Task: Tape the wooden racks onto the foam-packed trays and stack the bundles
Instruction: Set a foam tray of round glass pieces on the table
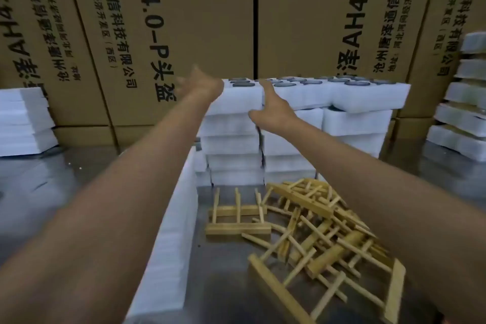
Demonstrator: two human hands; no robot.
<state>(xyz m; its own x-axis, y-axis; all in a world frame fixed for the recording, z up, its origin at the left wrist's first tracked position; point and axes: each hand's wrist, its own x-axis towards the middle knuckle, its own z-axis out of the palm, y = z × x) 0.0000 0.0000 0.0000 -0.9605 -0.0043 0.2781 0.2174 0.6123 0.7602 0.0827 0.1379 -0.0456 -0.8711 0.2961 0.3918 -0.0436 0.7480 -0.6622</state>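
Steel table [65,176], cartons [200,21] behind; foam trays [289,139] stacked.

Dim, warm indoor light, seemingly from overhead. Soft glare on the metal tabletop [65,179] at 9 o'clock; white foam trays [289,95] at centre slightly washed out. Motion blur smeared the left hand [200,84] at 12 o'clock, right hand [273,110] a bit sharper. Wide-angle bend tilted the cardboard boxes [197,21] at 10 and 2 o'clock. Overall soft, compressed detail; corners darker.
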